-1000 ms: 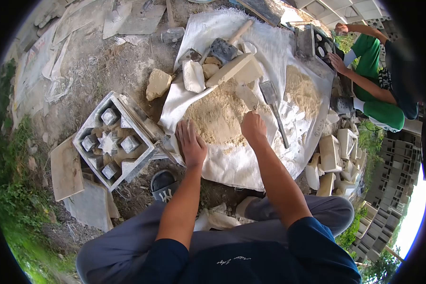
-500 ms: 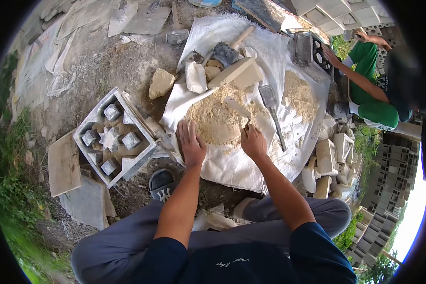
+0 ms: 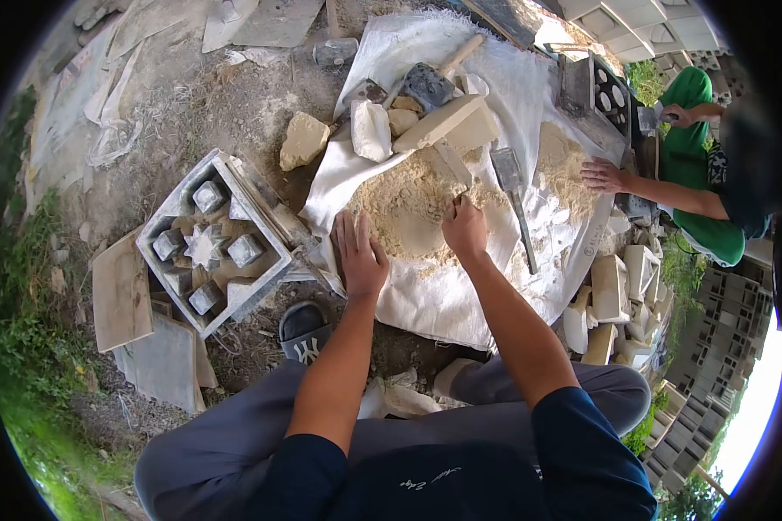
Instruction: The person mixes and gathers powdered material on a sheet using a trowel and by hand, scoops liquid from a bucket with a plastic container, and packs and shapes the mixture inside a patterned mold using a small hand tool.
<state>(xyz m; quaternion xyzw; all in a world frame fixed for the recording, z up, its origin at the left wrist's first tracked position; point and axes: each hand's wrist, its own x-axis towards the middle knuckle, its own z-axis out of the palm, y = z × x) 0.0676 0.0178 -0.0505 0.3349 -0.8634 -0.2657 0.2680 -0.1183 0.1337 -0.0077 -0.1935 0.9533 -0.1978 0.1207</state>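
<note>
My right hand (image 3: 465,227) is closed around the handle of a trowel (image 3: 450,161), whose blade points away from me over the sandy powder (image 3: 400,205). My left hand (image 3: 361,258) lies palm down with fingers stretched out at the near left edge of that powder, on the white sack (image 3: 426,304). Right of the powder rests a flat-headed tool (image 3: 506,170) with a long dark handle. Beyond the powder are a cream block (image 3: 447,123), a white chunk (image 3: 371,130) and a dark-headed mallet (image 3: 427,87) with a wooden handle.
On my left stands a square mould (image 3: 265,276) with a star and several cube shapes inside. A slipper (image 3: 304,332) lies near my knee. To the right are several cast pieces (image 3: 610,286). A co-worker's hand (image 3: 604,175) touches another powder pile; their other hand holds a trowel.
The trowel blade has moved away from me, up against the cream block. The co-worker's hand has left the dark mould for the powder pile. The view has shifted slightly.
</note>
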